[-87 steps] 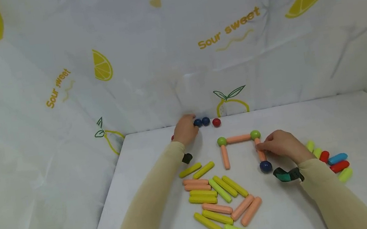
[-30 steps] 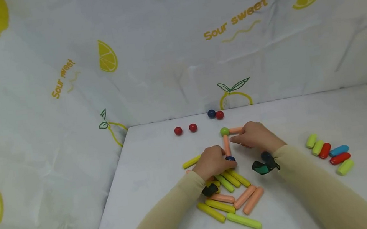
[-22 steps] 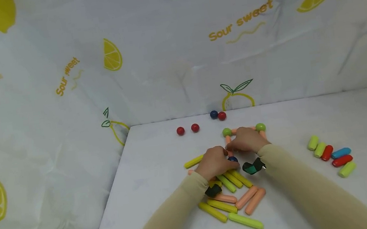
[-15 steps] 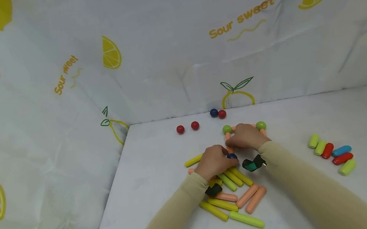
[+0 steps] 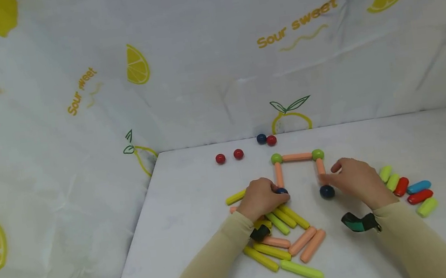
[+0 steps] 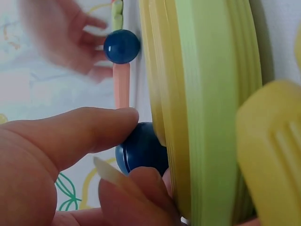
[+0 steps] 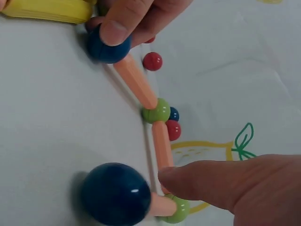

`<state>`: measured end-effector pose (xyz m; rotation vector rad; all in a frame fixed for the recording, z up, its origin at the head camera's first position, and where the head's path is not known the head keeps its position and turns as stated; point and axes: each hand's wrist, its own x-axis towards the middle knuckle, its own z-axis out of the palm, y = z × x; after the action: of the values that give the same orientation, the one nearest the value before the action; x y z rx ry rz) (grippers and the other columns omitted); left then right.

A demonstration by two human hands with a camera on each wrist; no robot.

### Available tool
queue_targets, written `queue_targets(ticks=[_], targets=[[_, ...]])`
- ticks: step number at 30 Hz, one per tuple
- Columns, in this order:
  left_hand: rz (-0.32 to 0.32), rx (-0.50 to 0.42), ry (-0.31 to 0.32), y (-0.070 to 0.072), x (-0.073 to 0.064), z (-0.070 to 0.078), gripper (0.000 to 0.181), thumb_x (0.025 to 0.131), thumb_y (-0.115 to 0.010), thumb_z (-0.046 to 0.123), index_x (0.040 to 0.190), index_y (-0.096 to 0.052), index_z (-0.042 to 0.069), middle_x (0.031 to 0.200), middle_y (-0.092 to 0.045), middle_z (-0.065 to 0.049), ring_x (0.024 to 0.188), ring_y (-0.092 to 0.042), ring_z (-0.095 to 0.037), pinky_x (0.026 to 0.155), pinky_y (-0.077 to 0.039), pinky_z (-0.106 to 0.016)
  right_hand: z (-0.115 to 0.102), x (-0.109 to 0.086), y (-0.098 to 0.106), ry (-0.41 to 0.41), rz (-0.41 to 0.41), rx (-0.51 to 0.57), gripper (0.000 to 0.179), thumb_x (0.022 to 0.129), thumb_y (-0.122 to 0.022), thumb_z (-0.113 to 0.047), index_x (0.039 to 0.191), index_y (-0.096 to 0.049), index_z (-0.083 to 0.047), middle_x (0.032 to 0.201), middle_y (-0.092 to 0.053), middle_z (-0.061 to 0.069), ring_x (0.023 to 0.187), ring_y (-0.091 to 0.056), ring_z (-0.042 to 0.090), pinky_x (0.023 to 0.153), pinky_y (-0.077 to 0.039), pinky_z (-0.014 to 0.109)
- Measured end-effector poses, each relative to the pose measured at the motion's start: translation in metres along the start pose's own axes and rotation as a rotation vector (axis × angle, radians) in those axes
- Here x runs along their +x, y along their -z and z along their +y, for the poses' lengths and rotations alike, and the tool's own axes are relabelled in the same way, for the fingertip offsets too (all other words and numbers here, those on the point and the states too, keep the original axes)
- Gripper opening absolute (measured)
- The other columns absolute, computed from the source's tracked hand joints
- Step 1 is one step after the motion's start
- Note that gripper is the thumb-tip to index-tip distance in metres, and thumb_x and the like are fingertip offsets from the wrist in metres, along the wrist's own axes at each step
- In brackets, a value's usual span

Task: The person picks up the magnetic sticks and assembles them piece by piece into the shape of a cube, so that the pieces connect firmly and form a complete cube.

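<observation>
Three orange sticks and two green balls form a three-sided frame on the white table, its top stick (image 5: 297,157) at the back. The left orange stick (image 5: 279,174) ends at a blue ball (image 6: 141,148), which my left hand (image 5: 261,197) pinches between thumb and finger. A second blue ball (image 5: 327,191) sits at the near end of the right orange stick (image 5: 320,166). Beside that stick is my right hand (image 5: 357,180), blurred in the left wrist view, its fingers apart and holding nothing; whether a fingertip touches the stick I cannot tell.
Loose yellow, orange and lime sticks, such as a lime stick (image 5: 302,270), lie around and below my left hand. Red balls (image 5: 238,154) and a blue ball (image 5: 261,139) stand near the back edge. Short coloured pieces (image 5: 420,196) lie right of my right hand.
My left hand brought a blue ball from the back to the left stick's near end. My right hand went to the left stick, then moved back right, beside the right stick.
</observation>
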<state>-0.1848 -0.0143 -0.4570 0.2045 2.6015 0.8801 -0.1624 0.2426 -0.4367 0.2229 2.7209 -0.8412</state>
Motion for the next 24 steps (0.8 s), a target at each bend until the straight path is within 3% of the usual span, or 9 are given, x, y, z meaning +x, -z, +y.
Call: queue_targets(ticks=[4,9,24], targets=[[0.012,0.009,-0.001,0.004,-0.001,-0.001,0.032,0.092,-0.086,0.039,0.101,-0.076,0.010,0.092,-0.071,0.000,0.072,-0.063,-0.013,0.062,-0.052,-0.024,0.006,0.003,-0.007,-0.005,-0.054,0.024,0.068,0.099,-0.071,-0.050,0.129,-0.062,0.011,0.120,-0.068,0.030,0.099,-0.062,0.038,0.078,-0.055,0.043],[0.009,0.012,0.013,0.003,0.000,-0.001,0.033,0.092,-0.085,0.040,0.101,-0.075,0.010,0.090,-0.070,0.000,0.070,-0.063,-0.014,0.061,-0.053,-0.025,0.007,0.010,-0.014,0.047,-0.019,0.053,0.064,0.099,-0.071,-0.042,0.131,-0.064,0.012,0.119,-0.070,0.027,0.098,-0.064,0.035,0.081,-0.055,0.043],[0.016,0.031,-0.015,0.006,0.001,-0.005,0.034,0.094,-0.083,0.041,0.104,-0.077,0.009,0.092,-0.072,0.000,0.072,-0.063,-0.013,0.061,-0.052,-0.024,0.011,0.013,-0.014,0.087,0.020,0.038,0.067,0.101,-0.070,-0.042,0.140,-0.060,0.012,0.117,-0.071,0.029,0.095,-0.066,0.034,0.078,-0.056,0.044]])
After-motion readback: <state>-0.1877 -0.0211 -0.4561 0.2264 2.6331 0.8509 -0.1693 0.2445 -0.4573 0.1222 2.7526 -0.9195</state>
